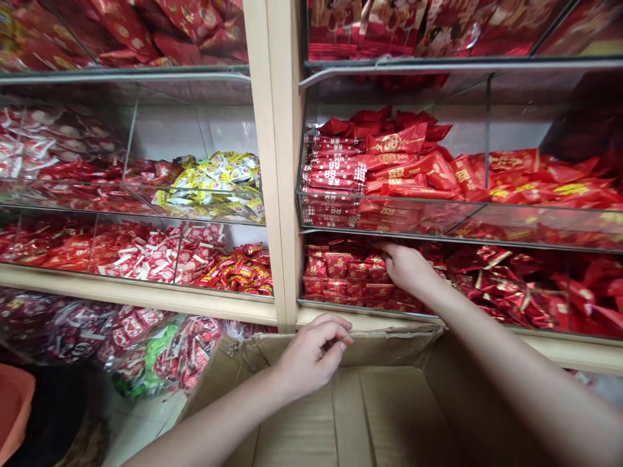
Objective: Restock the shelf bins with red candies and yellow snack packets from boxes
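My right hand [411, 266] reaches into the lower right shelf bin, over neat rows of small red packets with gold print [338, 267]. Its fingers stretch out to the left under the shelf above, and I see nothing held in them; the fingertips are partly in shadow. My left hand [311, 353] hovers over the near-shelf side of a cardboard box [396, 405]. Its fingers are loosely bent, apart from the thumb, with nothing visible between them. The box stands below the shelf with its top open, and its bottom shows bare cardboard.
A wooden upright [278, 162] divides the shelving. Clear panels front the bins. Above my right hand lie larger red packets [394, 162]; yellow-and-white packets [217, 181] fill a left bin. Bagged sweets [189, 347] lie beneath the left shelf. An orange and black item [29, 415] is at lower left.
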`<state>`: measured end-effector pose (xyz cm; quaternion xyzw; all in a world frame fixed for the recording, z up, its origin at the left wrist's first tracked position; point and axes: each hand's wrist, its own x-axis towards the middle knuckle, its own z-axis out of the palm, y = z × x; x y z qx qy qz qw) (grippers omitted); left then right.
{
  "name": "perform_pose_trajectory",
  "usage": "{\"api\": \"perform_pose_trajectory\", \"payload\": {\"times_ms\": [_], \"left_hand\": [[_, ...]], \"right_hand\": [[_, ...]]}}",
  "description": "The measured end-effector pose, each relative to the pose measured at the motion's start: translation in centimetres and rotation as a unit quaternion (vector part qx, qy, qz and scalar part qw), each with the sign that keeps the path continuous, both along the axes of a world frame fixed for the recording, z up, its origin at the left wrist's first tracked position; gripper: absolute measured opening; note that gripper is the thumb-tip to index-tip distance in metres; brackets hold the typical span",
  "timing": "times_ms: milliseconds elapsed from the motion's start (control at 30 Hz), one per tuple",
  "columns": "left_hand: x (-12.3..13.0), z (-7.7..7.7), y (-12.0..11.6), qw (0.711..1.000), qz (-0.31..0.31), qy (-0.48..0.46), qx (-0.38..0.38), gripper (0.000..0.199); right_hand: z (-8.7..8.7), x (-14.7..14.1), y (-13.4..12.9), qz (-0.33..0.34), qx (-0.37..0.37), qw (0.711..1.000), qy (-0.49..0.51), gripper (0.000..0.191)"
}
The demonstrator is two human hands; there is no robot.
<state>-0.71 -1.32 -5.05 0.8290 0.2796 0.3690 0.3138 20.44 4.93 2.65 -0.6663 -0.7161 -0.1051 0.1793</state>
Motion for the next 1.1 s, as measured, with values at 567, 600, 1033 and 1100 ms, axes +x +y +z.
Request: {"api": "perform_pose_trajectory", "payload": {"times_ms": [567,600,1033,1100], "left_hand": [[0.2,-0.3,0.4,0.998,0.001,0.011,0.065,0.016],[0.1,-0.1,0.6,0.996,0.013,0.008,0.092,0.017],[3.7,4.5,6.9,0.844,0.188,0.319,0.389,0.055],[4.0,4.4,7.3,0.843,0.191,0.319,0.389,0.056]], "right_hand": [[-0.5,-2.3,-0.4,-0.003,0.067,0.996,-0.064,0.024],[-0.4,-2.0,0.0,-0.015,0.057,0.997,-0.039,0.025],[1.2,-0.9,-1.4,0.070,0.062,0.995,0.026,0.029],[1.4,-0.4,-2.3,0.085,0.044,0.995,0.019,0.025]]}}
